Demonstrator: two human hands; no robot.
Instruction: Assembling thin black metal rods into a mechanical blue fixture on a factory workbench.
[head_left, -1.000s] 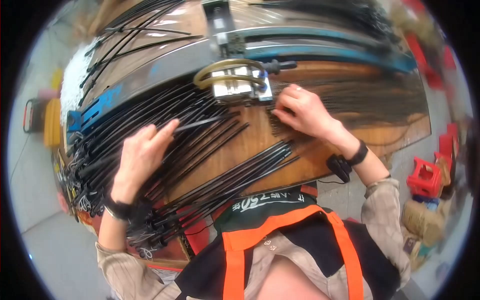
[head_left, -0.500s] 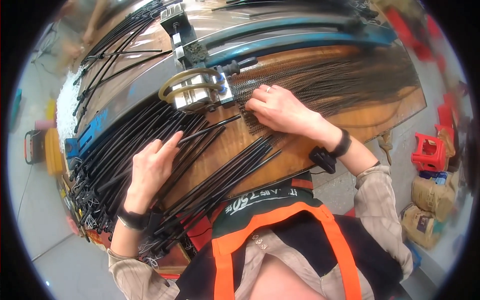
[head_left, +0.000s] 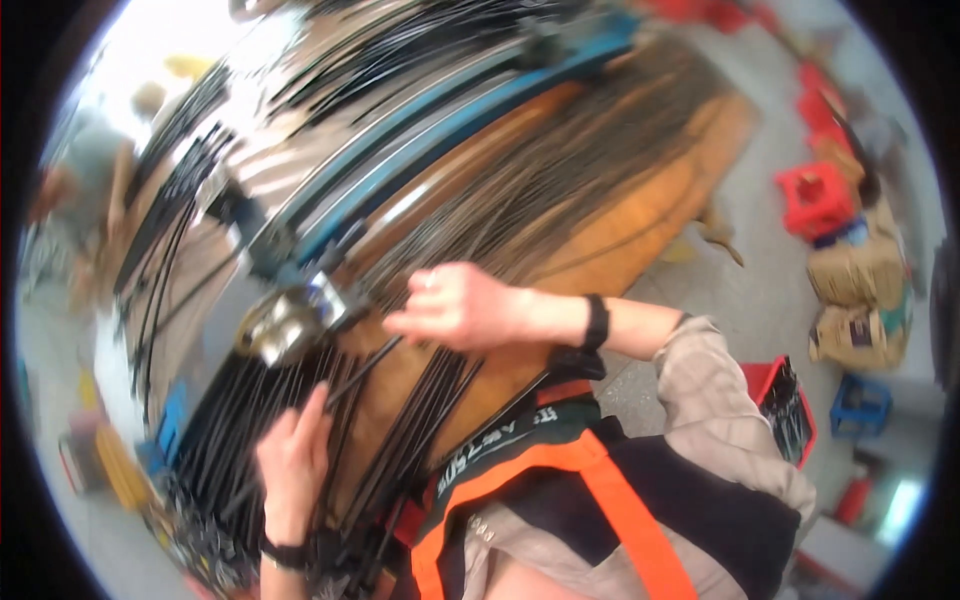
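Note:
My left hand (head_left: 293,455) is closed on a slim black tube (head_left: 365,368), its index finger stretched along it. The tube slants up to the right, and its far end comes close to the fingertips of my right hand (head_left: 455,308). That hand is closed in a pinch; blur hides whatever is between its fingers. Just left of it stands a small metal clamp-like machine (head_left: 290,325) with a looped hose. Long thin dark wires (head_left: 530,200) lie on the wooden table beyond my right hand. More black tubes (head_left: 235,440) lie in a pile around my left hand.
Blue metal rails (head_left: 430,135) run across the wooden table (head_left: 640,215). Further black tubes lie beyond the rails. On the right are a red stool (head_left: 815,200), brown sacks (head_left: 855,270), a blue stool (head_left: 860,405) and a red crate (head_left: 785,410). Another person (head_left: 95,190) is at the far left.
The view has swung to the right, so the table sits turned and lower left. My right hand has come from over the wires to near the tube's end. My left hand keeps hold of the tube.

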